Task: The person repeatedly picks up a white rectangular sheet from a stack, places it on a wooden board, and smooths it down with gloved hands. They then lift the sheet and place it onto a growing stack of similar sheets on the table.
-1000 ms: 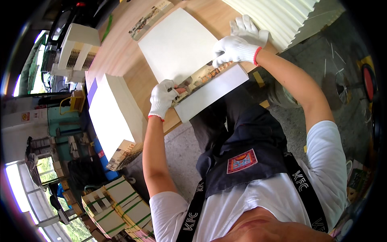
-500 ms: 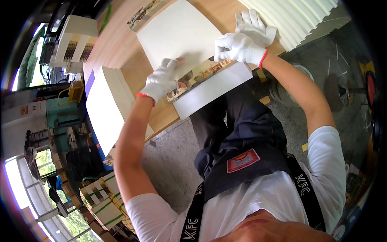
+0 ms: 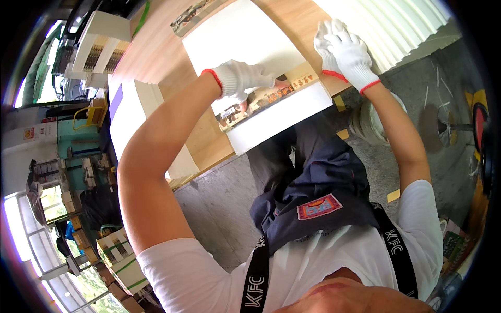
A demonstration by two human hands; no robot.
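Observation:
My left hand (image 3: 242,81), in a white knitted glove with a red cuff, reaches across a large white sheet (image 3: 229,39). Its thumb and fingers are apart, and bare fingertips touch a printed picture strip (image 3: 255,104) with orange lettering along the sheet's near side. A white flap (image 3: 282,117) lies beyond the strip, towards my body. My right hand (image 3: 354,57), gloved alike, rests over a loose white glove (image 3: 322,49) right of the sheet. Its fingers look stretched out; whether they grip the glove is hard to see.
A stack of corrugated white sheets (image 3: 389,26) sits at the table's right. Left of me stands a stack of white boards (image 3: 128,120); farther off is a bundle of strapped stacks (image 3: 102,47). A printed piece (image 3: 193,18) lies at the back of the wooden table (image 3: 156,44).
My left hand has moved right and across the printed strip, from the sheet's left edge. My right hand has left the strip and moved right, onto the loose glove.

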